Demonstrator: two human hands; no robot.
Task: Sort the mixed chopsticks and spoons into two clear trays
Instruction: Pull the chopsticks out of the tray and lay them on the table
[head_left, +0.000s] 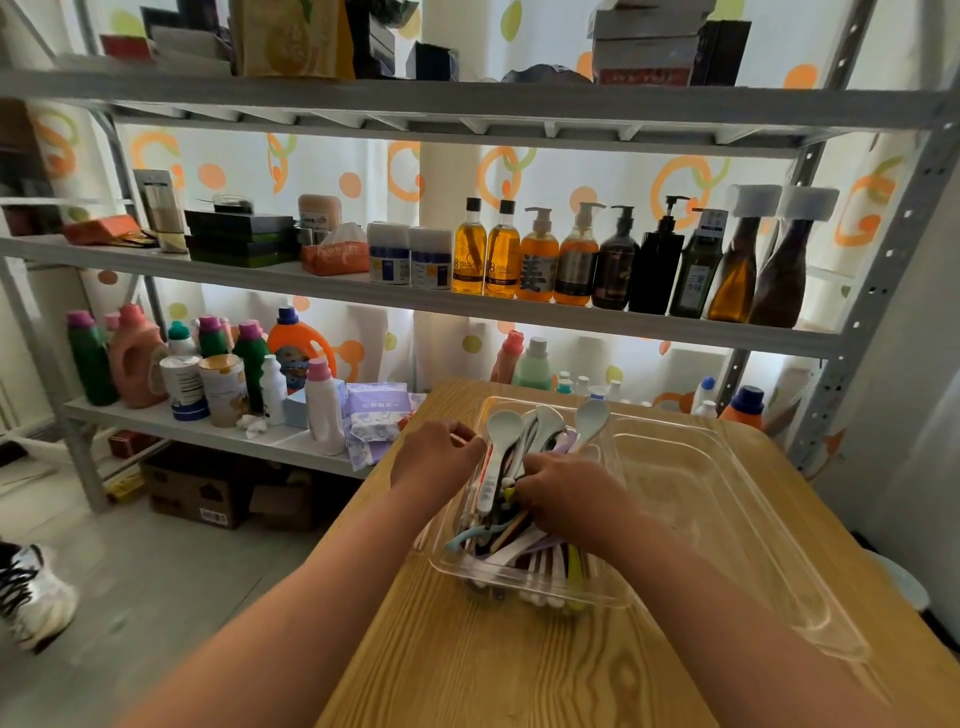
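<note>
On the wooden table (493, 670) stands a clear tray (448, 562) heaped with mixed chopsticks (511, 527) and spoons. A pale spoon (496, 434) and a light blue spoon (592, 418) stick up at its far end. A second clear tray (727, 519) lies beside it on the right with nothing in it. My left hand (436, 454) rests at the first tray's left rim with fingers curled; whether it grips anything is unclear. My right hand (566, 491) is down in the pile, fingers closed around chopsticks.
Behind the table is a metal shelf rack (467, 306) with pump bottles, detergent bottles (137, 358) and boxes. Cardboard boxes (197, 491) sit on the floor at the left. A sneaker (31, 597) shows at the left edge.
</note>
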